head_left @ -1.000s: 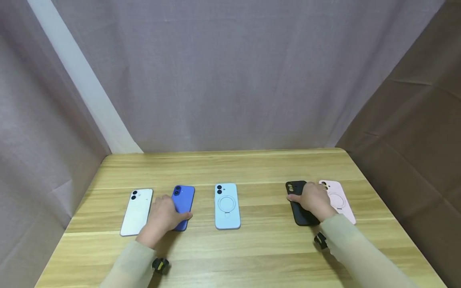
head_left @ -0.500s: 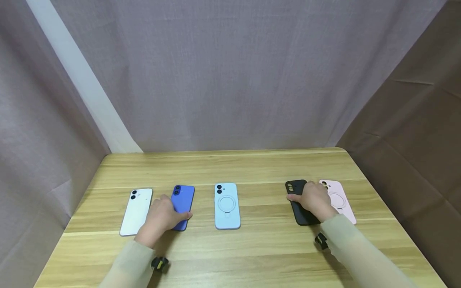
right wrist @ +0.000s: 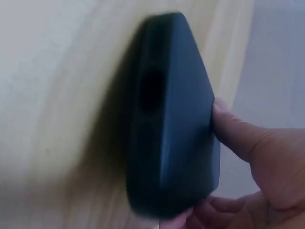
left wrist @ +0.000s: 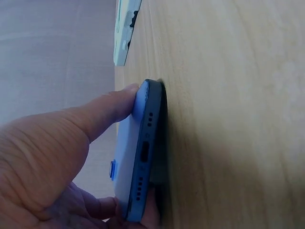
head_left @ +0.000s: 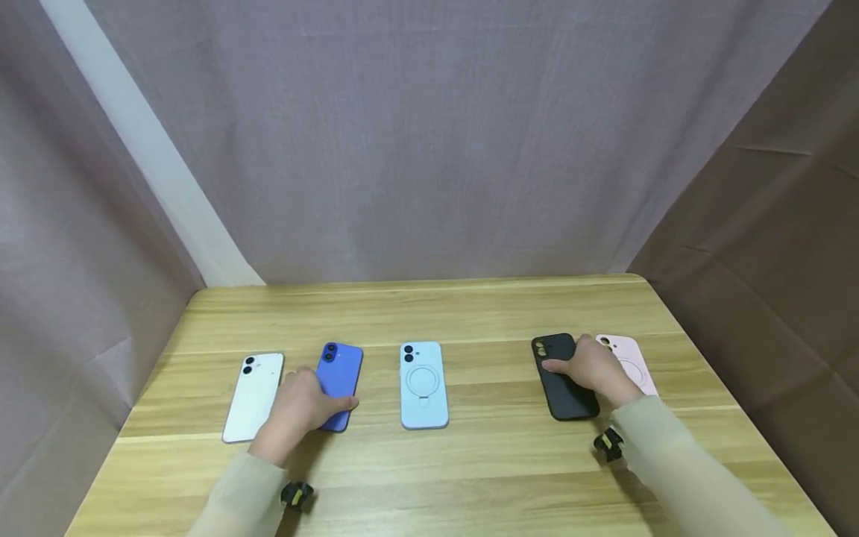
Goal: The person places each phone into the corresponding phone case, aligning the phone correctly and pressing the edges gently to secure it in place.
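My left hand [head_left: 300, 406] grips a blue phone [head_left: 341, 371] by its long edges, thumb on the right side. In the left wrist view the phone's port end [left wrist: 144, 151] faces the camera, with fingertips tucked at its lower edge and a dark gap between it and the wood. At the right, my right hand [head_left: 597, 369] holds a black phone case [head_left: 567, 391]. The right wrist view shows the thumb against the case's back [right wrist: 188, 124] and curled fingers at its lower edge; the case looks tilted off the surface.
A white phone [head_left: 253, 395] lies left of the blue one. Mid-table is a light blue phone case [head_left: 423, 403] with a ring. Partly behind my right hand lies a pink case [head_left: 627, 354]. Grey curtains [head_left: 429, 149] border the wooden table [head_left: 429, 485].
My right thumb has moved from the black case's left edge onto its back, and the right wrist has shifted slightly right, covering more of the pink case. The left hand has hardly moved.
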Demonstrator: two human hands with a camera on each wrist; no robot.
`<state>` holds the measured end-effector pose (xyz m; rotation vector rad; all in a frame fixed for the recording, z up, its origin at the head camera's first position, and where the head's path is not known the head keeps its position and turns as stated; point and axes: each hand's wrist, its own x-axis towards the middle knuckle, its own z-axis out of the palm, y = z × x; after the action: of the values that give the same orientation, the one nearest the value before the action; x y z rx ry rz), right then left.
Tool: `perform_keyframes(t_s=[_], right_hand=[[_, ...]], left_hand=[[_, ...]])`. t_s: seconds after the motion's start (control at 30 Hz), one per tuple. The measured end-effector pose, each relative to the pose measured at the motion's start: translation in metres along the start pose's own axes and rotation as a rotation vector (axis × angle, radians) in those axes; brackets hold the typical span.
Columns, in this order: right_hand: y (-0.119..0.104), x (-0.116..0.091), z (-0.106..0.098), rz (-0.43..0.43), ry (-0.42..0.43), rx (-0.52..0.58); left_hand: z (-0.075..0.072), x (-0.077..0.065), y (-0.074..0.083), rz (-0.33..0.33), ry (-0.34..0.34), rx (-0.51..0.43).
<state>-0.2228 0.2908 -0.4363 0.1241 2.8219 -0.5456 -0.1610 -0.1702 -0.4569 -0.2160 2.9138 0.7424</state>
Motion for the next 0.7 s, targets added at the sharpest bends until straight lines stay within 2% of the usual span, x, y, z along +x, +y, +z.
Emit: perform_keyframes(t_s=[0.13,0.37,0.57,0.7], right_hand=[[0.005,0.000,-0.009,-0.008,-0.053,0.111],[0.009,-0.002,-0.014,-0.005,-0.134,0.326],[0.008,-0.002,-0.014,-0.036,-0.095,0.360],[0.006,-0.001,-0.012,-0.030,-0.071,0.396]], left_hand=[[0.000,0.000,-0.003,0.005,-0.005,-0.033],[-0.005,0.002,-0.007,-0.023,-0.085,-0.178],[-0.007,0.004,-0.011,-0.012,-0.093,-0.243],[-0.005,0.006,-0.013,-0.021,-0.096,-0.367]])
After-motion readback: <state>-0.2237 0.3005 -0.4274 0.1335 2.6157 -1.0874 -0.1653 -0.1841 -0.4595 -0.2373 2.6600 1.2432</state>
